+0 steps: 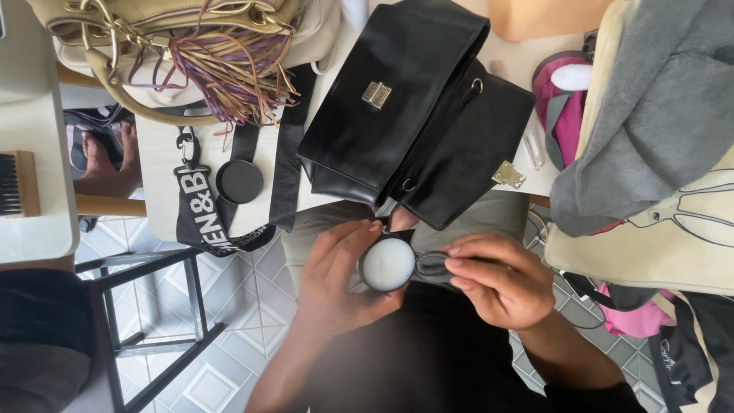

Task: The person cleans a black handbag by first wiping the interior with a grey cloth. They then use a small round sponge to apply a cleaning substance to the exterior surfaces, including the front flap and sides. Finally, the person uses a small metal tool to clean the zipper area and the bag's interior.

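My left hand (336, 279) holds a small round open tin (388, 264) of white cream over my lap, fingers wrapped around its side. My right hand (497, 279) is beside the tin on the right, pinching a dark grey cloth (430, 262) that touches the tin's rim. Just above both hands a black leather handbag (417, 107) with a silver clasp lies open on the table edge. The tin's black round lid (239, 182) rests on the table to the left.
A beige bag with a purple and gold tassel (191, 53) sits at the top left, its black printed strap (200, 214) hanging off the table. A pile of bags and grey fabric (657, 138) fills the right. A wooden brush (19, 183) lies at far left. A black stool (153, 321) stands on tiled floor.
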